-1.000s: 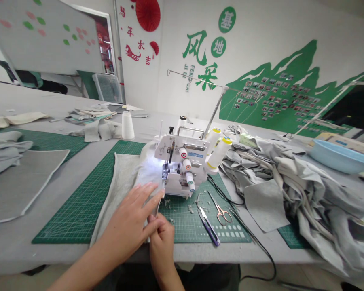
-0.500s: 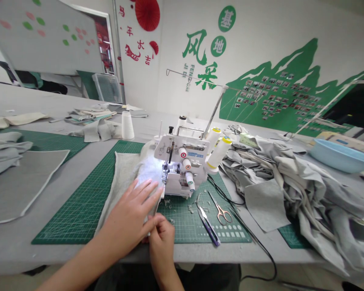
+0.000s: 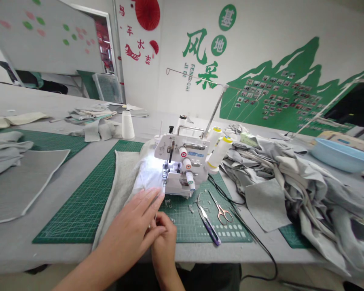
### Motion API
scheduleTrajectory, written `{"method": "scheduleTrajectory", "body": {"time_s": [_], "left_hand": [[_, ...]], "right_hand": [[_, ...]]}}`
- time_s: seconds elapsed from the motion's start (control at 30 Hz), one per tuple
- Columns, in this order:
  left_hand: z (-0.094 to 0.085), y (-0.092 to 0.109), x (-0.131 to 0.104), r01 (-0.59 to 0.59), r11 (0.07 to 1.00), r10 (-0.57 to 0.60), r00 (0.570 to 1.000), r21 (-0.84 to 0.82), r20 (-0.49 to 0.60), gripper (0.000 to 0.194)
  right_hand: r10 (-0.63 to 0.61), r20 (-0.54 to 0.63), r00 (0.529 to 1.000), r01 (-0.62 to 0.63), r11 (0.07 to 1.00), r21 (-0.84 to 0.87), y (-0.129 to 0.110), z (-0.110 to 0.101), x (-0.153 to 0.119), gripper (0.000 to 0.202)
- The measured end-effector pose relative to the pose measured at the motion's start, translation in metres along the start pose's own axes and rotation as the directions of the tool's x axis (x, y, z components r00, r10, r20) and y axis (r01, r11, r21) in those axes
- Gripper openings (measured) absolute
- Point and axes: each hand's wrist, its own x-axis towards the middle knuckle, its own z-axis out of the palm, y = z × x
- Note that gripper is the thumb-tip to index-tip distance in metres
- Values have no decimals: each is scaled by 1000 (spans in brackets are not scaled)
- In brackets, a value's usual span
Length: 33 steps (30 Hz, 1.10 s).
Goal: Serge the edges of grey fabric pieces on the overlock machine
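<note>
Left hand has slid toward the near edge of the tabletop, fingers flat on grey cloth. Right hand curls, its grip unclear. Wall lettering reads "FENG CAI".

Sewing mach. on cutting mat, cloth to its L. Snips + scissors on mat, R side; fabric pile further R, basin behind pile. Thread cone back L.
</note>
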Motion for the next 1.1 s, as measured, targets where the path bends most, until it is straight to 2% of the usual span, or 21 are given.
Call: {"method": "scheduleTrajectory", "body": {"time_s": [0.3, 0.63, 0.83, 1.1], "left_hand": [[4, -2, 6, 35, 998, -34, 999, -50, 7, 55], [3, -7, 15, -15, 1000, 15, 1000, 3, 9, 58], [-5, -4, 6, -100, 995, 101, 994, 19, -33, 53], [-11, -2, 1, -102, 994, 102, 995, 30, -5, 58]], "right_hand": [[4, 17, 1000, -5, 999, 32, 2, -2, 0, 33], [38, 10, 999, -39, 992, 122, 0, -2, 1, 32], [53, 13, 999, -54, 987, 151, -2, 0, 1, 35], [73, 31, 997, -79, 967, 244, 2, 2, 6, 39]]}}
